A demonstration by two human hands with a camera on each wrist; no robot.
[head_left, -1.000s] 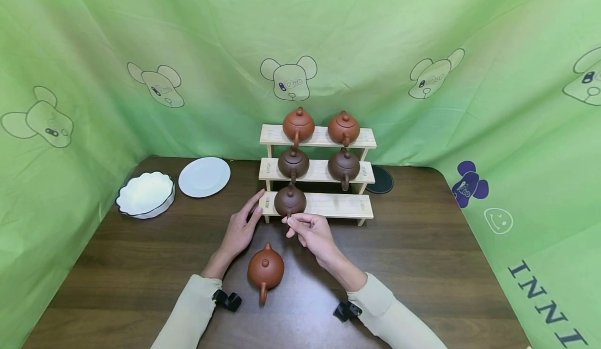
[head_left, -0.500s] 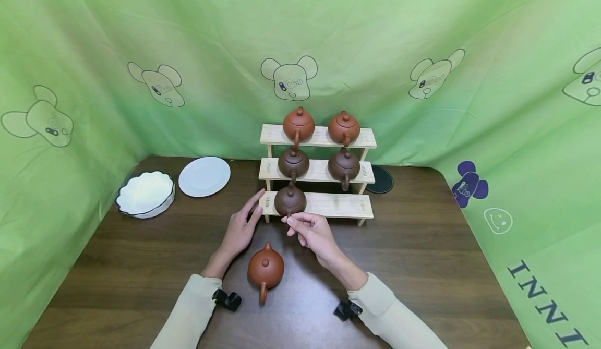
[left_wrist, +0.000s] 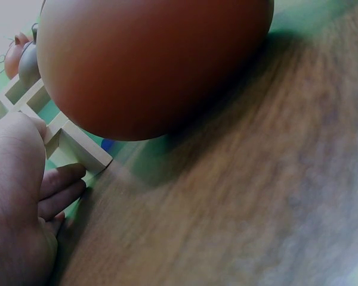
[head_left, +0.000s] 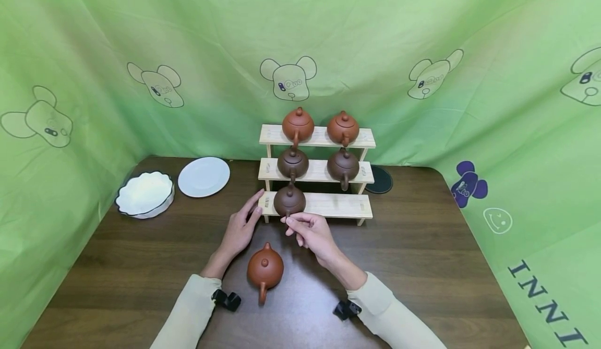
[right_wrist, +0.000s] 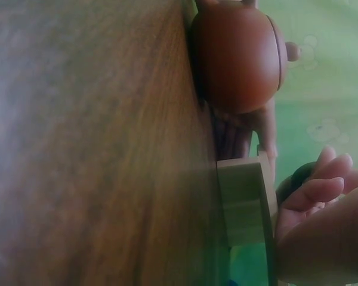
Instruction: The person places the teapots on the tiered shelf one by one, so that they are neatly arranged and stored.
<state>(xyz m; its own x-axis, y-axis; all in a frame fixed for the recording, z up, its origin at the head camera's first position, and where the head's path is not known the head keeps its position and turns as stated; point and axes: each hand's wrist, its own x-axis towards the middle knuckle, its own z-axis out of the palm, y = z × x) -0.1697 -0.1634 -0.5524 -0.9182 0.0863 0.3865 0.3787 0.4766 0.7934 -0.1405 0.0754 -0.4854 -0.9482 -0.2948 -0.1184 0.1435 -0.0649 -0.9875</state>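
A dark brown teapot (head_left: 289,201) sits at the left end of the bottom tier of a three-tier wooden stand (head_left: 333,204). My right hand (head_left: 313,236) pinches its handle, which points toward me and is mostly covered by the fingers. My left hand (head_left: 240,230) rests at the stand's left end, fingers fairly straight, fingertips by the bottom tier's edge. Between my forearms, a reddish-brown teapot (head_left: 265,268) stands on the table with its handle toward me. It looms close in the left wrist view, where the reddish-brown teapot (left_wrist: 155,65) hides part of the stand.
Two reddish-brown teapots (head_left: 298,124) occupy the top tier, two dark brown ones (head_left: 343,165) the middle tier. To the left are a scalloped white dish (head_left: 145,194) and a white plate (head_left: 204,177). A dark round coaster (head_left: 379,180) lies behind the stand's right side. Green cloth (head_left: 366,36) surrounds the table.
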